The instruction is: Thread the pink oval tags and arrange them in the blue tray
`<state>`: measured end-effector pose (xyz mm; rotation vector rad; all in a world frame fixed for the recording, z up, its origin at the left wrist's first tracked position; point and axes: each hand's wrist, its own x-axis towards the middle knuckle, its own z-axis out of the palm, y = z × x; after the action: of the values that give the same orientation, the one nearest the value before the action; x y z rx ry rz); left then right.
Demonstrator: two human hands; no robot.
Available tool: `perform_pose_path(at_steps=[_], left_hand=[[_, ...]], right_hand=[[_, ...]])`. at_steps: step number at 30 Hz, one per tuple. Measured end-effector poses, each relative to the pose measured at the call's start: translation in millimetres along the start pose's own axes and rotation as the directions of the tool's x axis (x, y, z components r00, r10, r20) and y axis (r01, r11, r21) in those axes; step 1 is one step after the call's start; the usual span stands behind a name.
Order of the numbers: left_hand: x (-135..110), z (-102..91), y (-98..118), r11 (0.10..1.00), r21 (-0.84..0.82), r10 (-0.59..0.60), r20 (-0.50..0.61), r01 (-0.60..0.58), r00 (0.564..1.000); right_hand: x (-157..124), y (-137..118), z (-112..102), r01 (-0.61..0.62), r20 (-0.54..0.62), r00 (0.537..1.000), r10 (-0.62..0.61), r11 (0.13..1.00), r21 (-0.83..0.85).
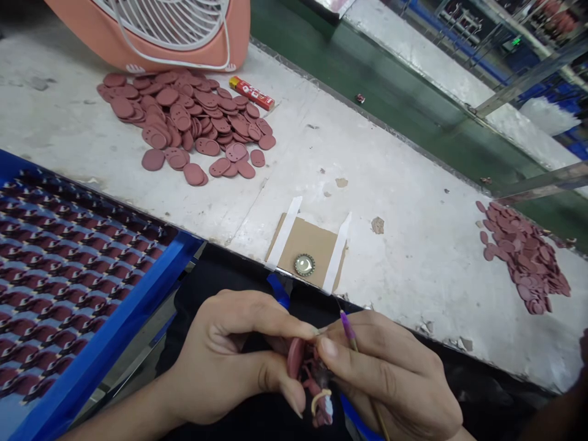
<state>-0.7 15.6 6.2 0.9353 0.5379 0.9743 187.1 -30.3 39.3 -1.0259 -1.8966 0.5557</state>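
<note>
My left hand [239, 355] is closed, pinching a small reddish-brown disc piece [296, 358] over my lap below the table edge. My right hand [390, 373] meets it fingertip to fingertip, closed around a thin stick with a purple tip [348, 326]. A small cluster of reddish parts with a pale ring [320, 398] hangs between the two hands. Just beyond the hands, a bottle cap [304, 264] sits on a cardboard patch [312, 242] taped to the table edge.
A large pile of reddish-brown discs [193, 119] lies at the back left by an orange fan [160, 30] and a red lighter [252, 93]. A second disc pile [523, 254] lies at right. A blue tray of finished pieces [68, 269] is at left.
</note>
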Motion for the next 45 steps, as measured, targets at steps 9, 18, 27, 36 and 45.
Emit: perform_pose_path(at_steps=[9, 18, 27, 36, 45], left_hand=[[1, 1.6, 0, 1.0, -0.007, 0.03, -0.006, -0.03, 1.0], [2, 0.5, 3, 0.999, 0.021, -0.049, -0.031, 0.05, 0.998], [1, -1.3, 1, 0.999, 0.005, -0.048, -0.019, 0.048, 0.999], [1, -3.4, -2, 0.999, 0.017, -0.05, -0.039, 0.051, 0.998], [3, -1.2, -1, 0.998, -0.032, -0.053, -0.021, 0.053, 0.998]], right_hand=[[-1, 3, 1, 0.032, 0.021, 0.999, -0.032, 0.999, 0.036], [2, 5, -3, 0.074, 0.045, 0.996, -0.076, 0.996, 0.047], [3, 7, -4, 0.067, 0.093, 0.993, -0.074, 0.995, 0.072], [5, 8, -4, 0.07, 0.105, 0.991, -0.078, 0.995, 0.072], [3, 10, -2, 0.06, 0.103, 0.992, -0.067, 0.996, 0.073]])
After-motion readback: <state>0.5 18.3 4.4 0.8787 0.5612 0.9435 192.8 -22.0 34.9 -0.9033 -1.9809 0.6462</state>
